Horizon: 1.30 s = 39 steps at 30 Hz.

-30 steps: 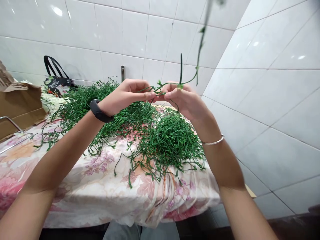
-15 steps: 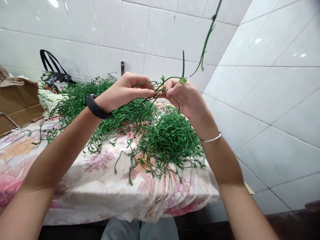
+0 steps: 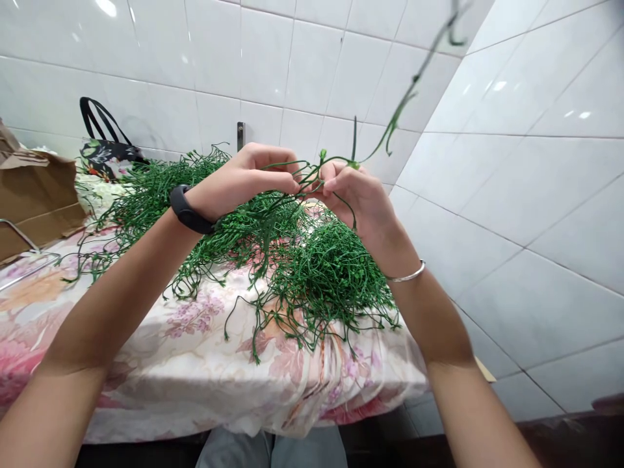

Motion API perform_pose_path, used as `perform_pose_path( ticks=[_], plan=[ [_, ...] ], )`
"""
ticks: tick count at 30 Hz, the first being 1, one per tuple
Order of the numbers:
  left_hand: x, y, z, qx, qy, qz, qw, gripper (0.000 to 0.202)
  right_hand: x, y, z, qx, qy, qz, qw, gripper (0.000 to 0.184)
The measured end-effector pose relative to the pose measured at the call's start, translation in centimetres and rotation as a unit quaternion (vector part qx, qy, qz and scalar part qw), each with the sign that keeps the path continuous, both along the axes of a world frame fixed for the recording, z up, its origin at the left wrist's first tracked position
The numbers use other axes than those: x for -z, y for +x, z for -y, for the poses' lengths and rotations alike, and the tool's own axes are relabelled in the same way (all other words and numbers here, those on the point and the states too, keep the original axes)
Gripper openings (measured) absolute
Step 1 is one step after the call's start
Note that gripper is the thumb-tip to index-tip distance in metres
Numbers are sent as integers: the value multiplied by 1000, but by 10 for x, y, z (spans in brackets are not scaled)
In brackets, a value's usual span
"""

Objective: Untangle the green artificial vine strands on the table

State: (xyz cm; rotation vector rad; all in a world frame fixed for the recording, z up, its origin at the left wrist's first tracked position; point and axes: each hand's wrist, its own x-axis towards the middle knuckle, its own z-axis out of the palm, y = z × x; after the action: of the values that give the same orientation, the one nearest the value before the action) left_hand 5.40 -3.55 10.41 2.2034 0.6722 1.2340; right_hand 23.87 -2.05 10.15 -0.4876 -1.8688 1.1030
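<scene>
Both my hands are raised over the table, pinching thin green artificial stems (image 3: 400, 104) between them. My left hand (image 3: 253, 175), with a black band at the wrist, grips the stems between thumb and fingers. Close beside it, my right hand (image 3: 358, 192), with a silver bangle at the wrist, closes on the same stems; one long stem rises from it to the upper right. The exact point where the stems cross is partly hidden by my fingers. Below my hands lies a round heap of green stems (image 3: 336, 273), and a wider heap (image 3: 160, 195) spreads behind my left forearm.
A floral cloth (image 3: 205, 354) covers the table. At the left stand a brown cardboard box (image 3: 39, 201), a bent metal wire frame (image 3: 29, 273) and a black floral bag (image 3: 110, 156) near white flowers (image 3: 102, 195). White tiled walls (image 3: 517, 195) rise behind and at right.
The long stem's upper part has swung to the right and its free end shows more. My right hand has shifted slightly left and down; my left hand still pinches the stems.
</scene>
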Motion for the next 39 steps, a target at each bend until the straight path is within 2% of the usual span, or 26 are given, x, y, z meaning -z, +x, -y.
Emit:
perform_pose_path(
  ticks=[5,14,19,23,25,27,30,32,34,36,37,39],
  plan=[
    [-2,1,0,-3,-13,5,1000,6,4,-3,-4,43,14,22,999,23],
    [1,-3,-5,12,-21,23,999,8,6,-6,-7,19,42,30,998,34],
    [3,-7,-8,22,-31,36,999,8,3,-5,1,-6,33,31,999,29],
    [2,-7,-9,52,-57,35,996,11,2,-1,-1,17,53,61,997,31],
    [2,-5,-8,38,-61,6,997,7,2,0,-3,32,82,87,992,36],
    [3,-2,-7,7,-34,-42,999,2,3,1,-5,42,115,124,985,35],
    [6,4,-6,-47,48,-132,989,16,6,1,-7,74,204,172,961,23],
    [8,8,-6,-83,113,-171,975,19,7,1,-6,120,291,211,926,12],
    [9,10,-6,-102,164,-179,965,18,8,1,-4,168,358,253,883,11],
    [10,11,-6,-94,179,-176,963,17,7,1,0,188,385,278,860,14],
    [10,10,-5,-76,165,-174,968,19,6,2,2,181,383,282,861,14],
    [10,7,-4,-18,103,-158,982,22,3,2,8,136,361,278,880,14]
  ],
)
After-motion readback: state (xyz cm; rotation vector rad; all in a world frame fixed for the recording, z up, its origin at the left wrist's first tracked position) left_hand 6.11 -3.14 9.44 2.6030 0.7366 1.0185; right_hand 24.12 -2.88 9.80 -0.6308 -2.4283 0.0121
